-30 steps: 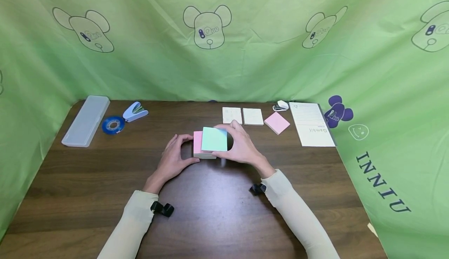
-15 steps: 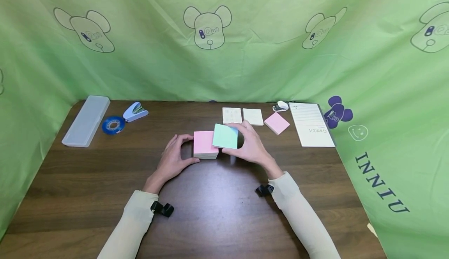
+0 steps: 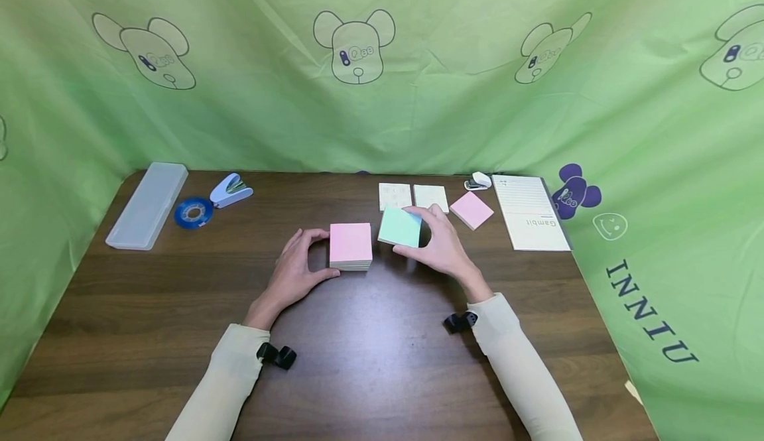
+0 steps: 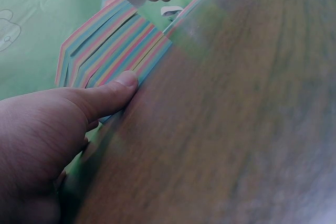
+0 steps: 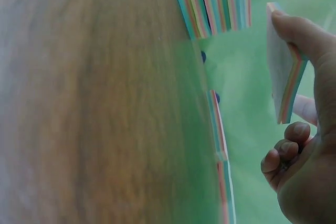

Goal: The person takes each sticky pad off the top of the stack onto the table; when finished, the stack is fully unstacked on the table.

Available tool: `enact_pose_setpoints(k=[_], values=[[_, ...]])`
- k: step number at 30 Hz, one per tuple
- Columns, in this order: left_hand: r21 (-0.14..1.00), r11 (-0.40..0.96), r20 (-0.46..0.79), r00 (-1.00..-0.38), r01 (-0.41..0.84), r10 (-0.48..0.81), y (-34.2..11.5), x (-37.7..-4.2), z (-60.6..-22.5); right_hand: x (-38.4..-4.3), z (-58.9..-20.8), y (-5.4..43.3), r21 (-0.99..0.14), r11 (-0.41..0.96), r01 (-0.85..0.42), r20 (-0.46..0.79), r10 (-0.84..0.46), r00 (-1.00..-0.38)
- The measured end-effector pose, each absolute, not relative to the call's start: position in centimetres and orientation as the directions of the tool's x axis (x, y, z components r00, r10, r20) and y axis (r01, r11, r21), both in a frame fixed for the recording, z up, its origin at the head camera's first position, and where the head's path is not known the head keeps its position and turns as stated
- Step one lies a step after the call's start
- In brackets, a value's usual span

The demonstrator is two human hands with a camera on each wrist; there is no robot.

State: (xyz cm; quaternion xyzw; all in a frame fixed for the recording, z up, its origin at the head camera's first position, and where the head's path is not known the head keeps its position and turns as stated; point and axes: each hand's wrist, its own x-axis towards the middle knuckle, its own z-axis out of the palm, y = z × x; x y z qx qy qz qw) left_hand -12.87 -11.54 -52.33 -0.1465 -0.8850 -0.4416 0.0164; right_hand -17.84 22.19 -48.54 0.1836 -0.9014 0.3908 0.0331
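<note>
A tall stack of sticky note pads (image 3: 351, 243), pink on top, stands on the table in front of the person. In the left wrist view its striped, multicoloured side (image 4: 113, 51) shows. My left hand (image 3: 301, 262) grips the stack's left side, with the thumb (image 4: 125, 81) against its near face and the fingers on the far side. To the right of the stack, my right hand (image 3: 438, 245) pinches a single sticky note pad (image 3: 400, 227), mint green on top, between thumb and fingers. In the right wrist view this pad (image 5: 283, 66) is tilted and held above the table.
At the back lie two white-topped pads (image 3: 394, 196), a pink pad (image 3: 471, 209), a small white stapler (image 3: 478, 181) and a notepad (image 3: 530, 212). Further left are a translucent case (image 3: 147, 207), a blue tape roll (image 3: 193, 213) and a light-blue stapler-like item (image 3: 230, 191).
The right hand has carried the mint-green pad off the top of the stack, rightward and slightly back, uncovering the pink top. The left hand has stayed in place.
</note>
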Motion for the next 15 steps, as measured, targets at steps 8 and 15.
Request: enact_pose_setpoints(k=[8, 15], values=[[0.777, 0.570, 0.151, -0.958, 0.268, 0.245, -11.5, -12.8, -52.3, -18.4, -49.5, 23.2, -0.650, 0.690, -0.318, 0.146, -0.297, -0.943], [0.777, 0.570, 0.151, -0.958, 0.268, 0.244, -11.5, -12.8, -52.3, -18.8, -50.3, 23.4, -0.609, 0.734, -0.302, 0.091, -0.314, -0.945]])
